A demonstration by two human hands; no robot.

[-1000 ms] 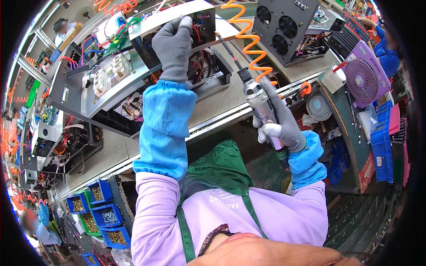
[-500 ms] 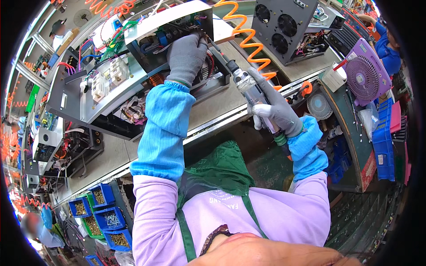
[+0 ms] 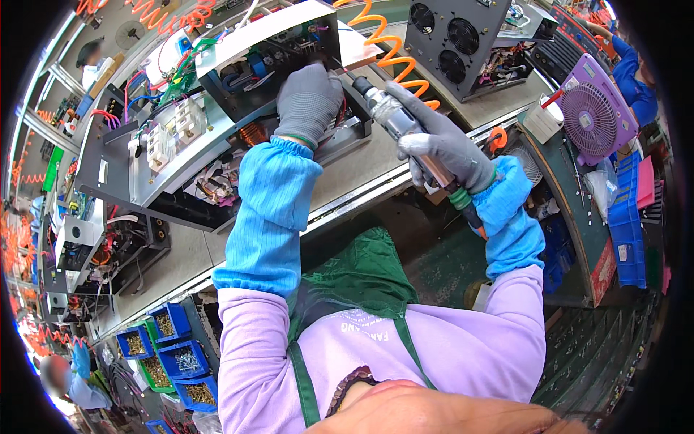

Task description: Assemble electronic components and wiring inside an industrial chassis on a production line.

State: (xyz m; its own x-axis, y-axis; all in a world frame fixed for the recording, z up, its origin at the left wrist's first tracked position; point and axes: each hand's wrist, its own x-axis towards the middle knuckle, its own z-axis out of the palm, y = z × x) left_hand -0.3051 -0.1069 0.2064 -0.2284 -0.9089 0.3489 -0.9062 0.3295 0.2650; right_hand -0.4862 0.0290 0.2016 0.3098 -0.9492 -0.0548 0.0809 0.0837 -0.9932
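Driver (image 3: 397,119) is gripped by the gloved right hand (image 3: 452,152), fingers wrapped round the barrel, one finger laid along its top. Bit is aimed up-left at the open mouth of the case (image 3: 271,32), right beside the left hand (image 3: 311,101). Left hand is bent at the knuckles, back of the glove showing, fingertips hidden in the mouth; whether anything is pinched cannot be told. Bit tip contact can't be made out either.

Case is placed well in from the near edge of the bench (image 3: 177,258), above an open chassis; how it is supported is unclear. Terminal blocks (image 3: 188,116) are seen to its left on a metal panel. Coil hose (image 3: 391,60) is hung just beyond the driver. Grey case (image 3: 435,43) with fans is stood toward the bench's right end. Screw bins (image 3: 182,318) are set off the near edge, lower left; purple fan (image 3: 589,123) is on the far right.

Risks, as judged: glove could be struck if the bit slips, fingertips being so close. Wires inside could be nicked by a skewed bit, since entry is slanted. Any small part let go could be lost inside, as the fingers' view is blocked.
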